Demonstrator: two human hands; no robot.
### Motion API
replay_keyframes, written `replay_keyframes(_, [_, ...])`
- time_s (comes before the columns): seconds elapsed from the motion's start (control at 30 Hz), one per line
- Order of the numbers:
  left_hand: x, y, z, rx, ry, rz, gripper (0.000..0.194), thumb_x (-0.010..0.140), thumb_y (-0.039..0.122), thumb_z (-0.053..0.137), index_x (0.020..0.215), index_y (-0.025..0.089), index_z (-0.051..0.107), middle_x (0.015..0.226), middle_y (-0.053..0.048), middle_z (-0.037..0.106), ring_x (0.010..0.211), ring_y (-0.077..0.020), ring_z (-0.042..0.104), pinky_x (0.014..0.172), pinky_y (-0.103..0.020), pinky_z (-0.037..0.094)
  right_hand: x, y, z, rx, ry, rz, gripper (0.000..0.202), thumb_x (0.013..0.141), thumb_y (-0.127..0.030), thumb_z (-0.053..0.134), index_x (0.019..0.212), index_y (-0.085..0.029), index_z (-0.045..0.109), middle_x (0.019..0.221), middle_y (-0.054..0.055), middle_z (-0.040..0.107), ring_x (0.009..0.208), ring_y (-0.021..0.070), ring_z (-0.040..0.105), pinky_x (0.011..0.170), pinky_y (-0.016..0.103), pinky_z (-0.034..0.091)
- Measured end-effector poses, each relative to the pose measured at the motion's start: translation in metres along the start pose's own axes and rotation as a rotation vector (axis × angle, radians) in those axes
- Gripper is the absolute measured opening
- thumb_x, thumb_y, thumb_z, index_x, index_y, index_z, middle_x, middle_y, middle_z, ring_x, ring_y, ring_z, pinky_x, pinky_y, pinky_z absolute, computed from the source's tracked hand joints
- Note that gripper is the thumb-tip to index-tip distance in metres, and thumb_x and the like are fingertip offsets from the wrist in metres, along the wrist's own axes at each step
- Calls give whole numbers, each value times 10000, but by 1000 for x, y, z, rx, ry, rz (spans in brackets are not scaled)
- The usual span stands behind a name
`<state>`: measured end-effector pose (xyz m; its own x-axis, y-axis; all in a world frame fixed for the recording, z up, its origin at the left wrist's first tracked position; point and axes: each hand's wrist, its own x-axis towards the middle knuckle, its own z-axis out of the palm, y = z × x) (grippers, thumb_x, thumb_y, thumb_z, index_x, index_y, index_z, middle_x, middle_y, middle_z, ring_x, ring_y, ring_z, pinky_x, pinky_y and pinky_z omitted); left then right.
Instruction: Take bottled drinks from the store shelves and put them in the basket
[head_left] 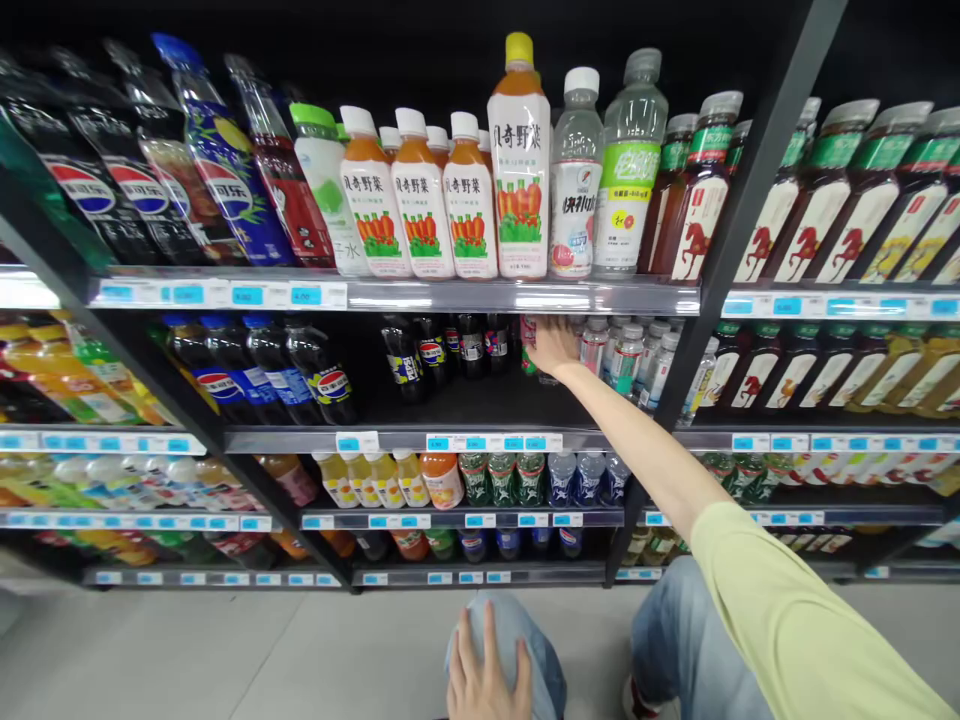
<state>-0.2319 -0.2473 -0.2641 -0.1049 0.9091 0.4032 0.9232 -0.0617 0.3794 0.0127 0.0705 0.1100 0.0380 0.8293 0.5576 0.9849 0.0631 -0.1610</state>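
Note:
My right hand [553, 345] reaches into the second shelf and closes round a pink-and-green bottle [529, 332]. The hand covers most of that bottle, and some fingertips are hidden behind it. Just right of this hand stand small clear bottles with white caps [626, 358]. To its left, farther back, are dark cola bottles [471, 345]. Down at the bottom, my left hand [489, 670] rests on my denim-covered knee [517, 625], fingers spread and holding nothing.
The top shelf edge [525, 295] runs just above my right hand, with carrot juice bottles [423, 205] standing on it. A black upright [757, 160] divides the bays on the right. Lower shelves hold orange drinks [441, 480] and soda bottles. Grey floor [300, 650] lies below.

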Motion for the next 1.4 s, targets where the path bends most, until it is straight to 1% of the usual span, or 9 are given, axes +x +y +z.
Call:
replay_keyframes(0.13, [-3,0,-1,9,45,8,704,974,394,567,1662,271,492,1626,-192,534,1417,-437,565,1055,-594,578,15,-1,13,-23,-25,26,608,966,-247,630,1539,-69,533,1536,277,576,1466,405,463,1222,544,377])
replay_keyframes(0.3, [-4,-6,-6,-8,-2,53,701,969,381,578,1655,252,506,1656,-205,491,1439,-446,543,1001,-578,598,24,2,26,-26,-12,41,625,951,-201,630,1546,-42,524,1530,294,572,1445,439,452,1214,596,345])
replay_keyframes(0.47, [-2,-13,-7,-43,-70,55,738,926,414,644,1642,285,522,1652,-178,514,1432,-441,559,1028,-588,589,30,5,23,-42,-21,-9,602,944,-123,583,1537,-30,532,1531,291,565,1452,426,449,1244,611,312])
replay_keyframes(0.53, [-2,-12,-6,-66,-81,57,763,887,397,699,1630,351,532,1649,-144,529,1462,-441,538,1052,-607,575,30,1,20,-38,-15,-21,570,968,-157,585,1528,-56,550,1528,269,574,1441,416,474,1233,588,362])
replay_keyframes(0.7, [0,-10,-13,-71,-103,86,730,864,349,724,1579,387,580,1644,-116,544,1515,-434,490,1090,-621,548,21,-19,18,69,-56,-7,472,1013,-334,639,1433,-118,627,1497,229,600,1368,388,560,1059,468,562])
replay_keyframes(0.93, [2,-9,-29,-46,-147,130,633,897,321,665,1529,343,635,1633,-134,551,1524,-425,484,1128,-616,532,-16,-31,23,100,-60,-218,341,989,-228,651,1318,-139,632,1477,190,569,1342,308,555,1058,420,559])
replay_keyframes(1.17, [3,2,-32,-37,-141,117,585,880,304,672,1459,386,689,1658,-101,522,1528,-441,470,1115,-641,532,-66,-10,-7,292,181,-301,166,1046,-292,561,1028,-175,677,1148,139,660,1133,269,613,981,381,534])
replay_keyframes(1.3, [4,9,-35,-63,-97,92,673,926,332,631,1594,296,556,1666,-156,490,1495,-427,492,1118,-616,531,-93,13,-38,462,412,-263,160,974,-329,644,858,-219,625,958,93,651,940,254,626,849,384,535])
replay_keyframes(1.4, [5,15,-36,-70,-61,87,644,994,361,569,1618,216,503,1661,-200,468,1439,-406,526,1100,-594,543,-118,34,-60,625,508,-205,199,870,-302,717,759,-240,565,847,50,637,826,238,623,792,393,540])
